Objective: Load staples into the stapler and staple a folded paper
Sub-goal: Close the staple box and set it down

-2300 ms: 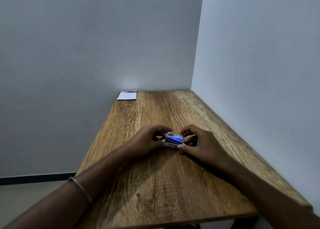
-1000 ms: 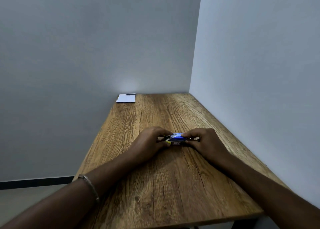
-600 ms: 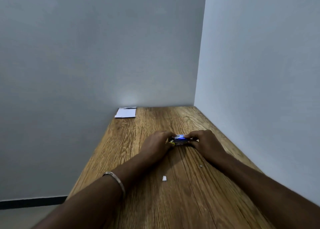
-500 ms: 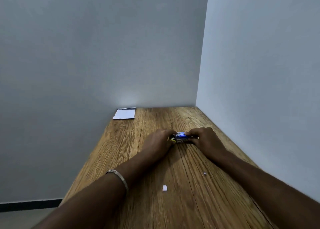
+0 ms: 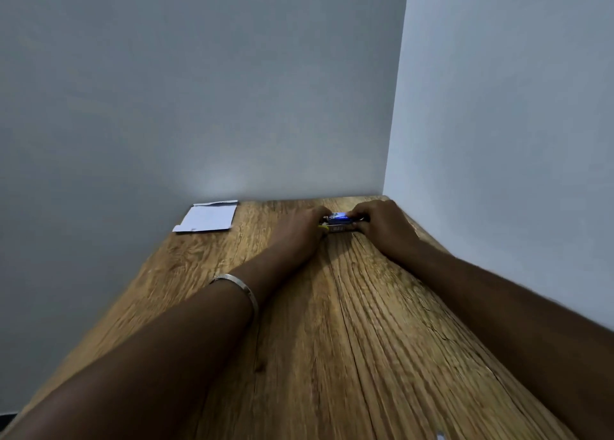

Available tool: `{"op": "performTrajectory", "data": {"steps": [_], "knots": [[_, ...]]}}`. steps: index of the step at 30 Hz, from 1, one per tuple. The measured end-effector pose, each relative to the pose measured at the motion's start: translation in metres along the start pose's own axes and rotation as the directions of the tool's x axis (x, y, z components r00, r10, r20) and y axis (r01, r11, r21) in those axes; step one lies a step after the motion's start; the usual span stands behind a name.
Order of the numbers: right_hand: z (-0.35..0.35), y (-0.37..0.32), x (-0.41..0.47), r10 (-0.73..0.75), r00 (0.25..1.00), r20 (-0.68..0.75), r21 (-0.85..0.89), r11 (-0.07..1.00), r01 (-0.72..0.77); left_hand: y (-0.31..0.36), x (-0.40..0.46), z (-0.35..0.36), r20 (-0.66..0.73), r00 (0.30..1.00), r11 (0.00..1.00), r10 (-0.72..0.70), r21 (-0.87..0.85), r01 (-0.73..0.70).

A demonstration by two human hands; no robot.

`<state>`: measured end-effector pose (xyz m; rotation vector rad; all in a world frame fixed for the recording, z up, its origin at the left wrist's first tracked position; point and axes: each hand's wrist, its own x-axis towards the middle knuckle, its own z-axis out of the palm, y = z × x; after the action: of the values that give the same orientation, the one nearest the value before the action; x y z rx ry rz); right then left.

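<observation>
Grey walls meet in a corner behind a wooden table [image 5: 349, 340]. At upper centre of the frame, the left hand [image 5: 300, 232] and right hand [image 5: 385, 227] curl their fingers round a small blue stapler [image 5: 339, 222] from either side, holding it low on the wood. A folded paper [image 5: 209, 219] lies well apart, to the left by the wall. Whether staples are seated is hidden. With so small a thing held at arm's length, a misaligned strip could jam, or the stapler could slip from the fingers.
</observation>
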<state>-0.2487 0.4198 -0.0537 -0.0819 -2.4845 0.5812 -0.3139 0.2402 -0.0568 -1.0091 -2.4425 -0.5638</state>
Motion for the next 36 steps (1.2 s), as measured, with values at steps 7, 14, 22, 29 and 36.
{"op": "performTrajectory", "data": {"steps": [7,14,22,29,36], "knots": [[0.023,0.022,0.043,0.006,0.999,-0.040,-0.028,1.000,-0.007,-0.017,0.048,0.029,-0.022,1.000,1.000,-0.011,0.023,0.012],[0.026,0.029,0.052,-0.021,0.999,-0.047,-0.015,1.000,0.021,-0.023,0.059,0.038,-0.041,0.999,0.999,-0.011,0.035,0.013],[0.025,0.029,0.050,-0.049,0.998,-0.041,-0.024,0.999,0.048,-0.025,0.059,0.040,-0.060,0.998,0.999,0.013,0.031,-0.011],[0.028,0.028,0.049,-0.083,0.995,-0.056,-0.056,0.995,0.080,-0.026,0.059,0.043,-0.032,0.999,1.000,0.008,0.027,-0.007],[0.029,0.029,0.048,-0.082,0.995,-0.055,-0.088,0.993,0.077,-0.026,0.058,0.044,-0.057,0.998,0.999,0.022,0.033,-0.020]]}}
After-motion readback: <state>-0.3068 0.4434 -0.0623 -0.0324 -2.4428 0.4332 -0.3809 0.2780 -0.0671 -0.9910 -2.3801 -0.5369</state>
